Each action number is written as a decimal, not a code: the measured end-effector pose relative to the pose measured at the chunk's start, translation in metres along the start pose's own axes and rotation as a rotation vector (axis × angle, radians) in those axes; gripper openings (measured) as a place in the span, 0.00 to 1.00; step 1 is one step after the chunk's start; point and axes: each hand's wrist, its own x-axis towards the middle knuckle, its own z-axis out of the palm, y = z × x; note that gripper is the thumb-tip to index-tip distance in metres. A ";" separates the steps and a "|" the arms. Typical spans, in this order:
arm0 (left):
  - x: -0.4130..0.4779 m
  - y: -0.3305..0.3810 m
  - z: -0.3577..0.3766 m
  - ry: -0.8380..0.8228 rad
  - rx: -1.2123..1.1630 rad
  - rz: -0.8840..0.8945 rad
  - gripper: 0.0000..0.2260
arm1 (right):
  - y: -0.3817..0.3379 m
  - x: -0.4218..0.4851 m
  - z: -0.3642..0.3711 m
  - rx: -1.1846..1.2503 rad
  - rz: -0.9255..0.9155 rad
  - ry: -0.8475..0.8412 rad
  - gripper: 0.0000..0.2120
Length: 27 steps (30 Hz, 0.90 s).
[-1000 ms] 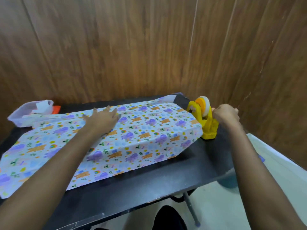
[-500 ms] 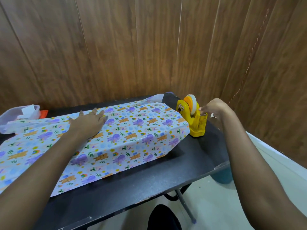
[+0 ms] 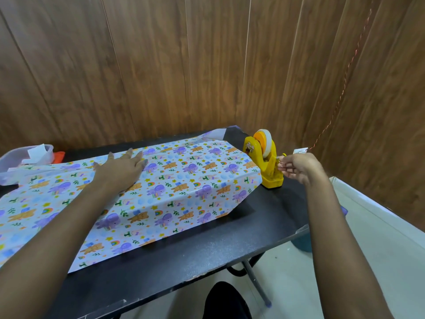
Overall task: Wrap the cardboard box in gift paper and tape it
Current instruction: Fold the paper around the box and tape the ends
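— While both arms are stretched out over it, what does the surface look like?
— Black table (image 3: 264,222), matte, chipped a little along its near edge, on thin metal legs. It sits in a corner of wood-panelled wall (image 3: 161,65), with brown boards running upright behind it and to the right. Pale floor (image 3: 333,272) shows at near right.
— And on it?
— Gift paper (image 3: 184,185), white with purple, orange and rainbow prints, spread from the left edge almost to the right end. The cardboard box is under it, wholly covered. Only the creases give its shape, a long raised block in the middle. Just beside its right end stands a yellow tape dispenser (image 3: 270,173); I can't tell whether it touches the paper. Its tape (image 3: 267,142) sits on the reel on top. Far left there's a clear plastic tub (image 3: 13,157) with white scraps, and something orange (image 3: 59,155) beside it.
— Left arm?
— Straight out, palm down. The left grip (image 3: 122,168) is released, with fingers spread flat, pressing the paper on the box's top near its far edge.
— Right?
— The forearm runs along the table's right side. The right grip (image 3: 299,166) is at the dispenser's right face. Its fingers are curled, and the thumb and fingertips pinch the end of the tape by the cutter.
— Anything on the wall?
— A thin red string (image 3: 345,72) hangs down the right boards to a small white tag just beyond that hand.
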 end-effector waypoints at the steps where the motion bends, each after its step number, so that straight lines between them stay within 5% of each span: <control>1: 0.000 0.000 0.000 0.000 0.002 0.000 0.25 | 0.002 -0.001 0.001 0.053 0.001 -0.004 0.10; 14: -0.002 0.000 -0.002 -0.001 0.005 0.004 0.25 | 0.050 -0.014 0.013 0.660 -0.006 0.007 0.11; 20: -0.006 0.003 -0.004 -0.006 0.007 0.002 0.25 | -0.022 -0.054 0.044 0.063 -0.416 -0.228 0.09; 23: -0.006 0.001 -0.005 0.007 0.015 0.035 0.23 | -0.052 -0.063 0.106 -0.201 -0.390 -0.453 0.11; 27: -0.002 0.002 -0.007 0.005 0.096 0.056 0.22 | -0.061 -0.050 0.188 -0.494 -0.337 -0.476 0.13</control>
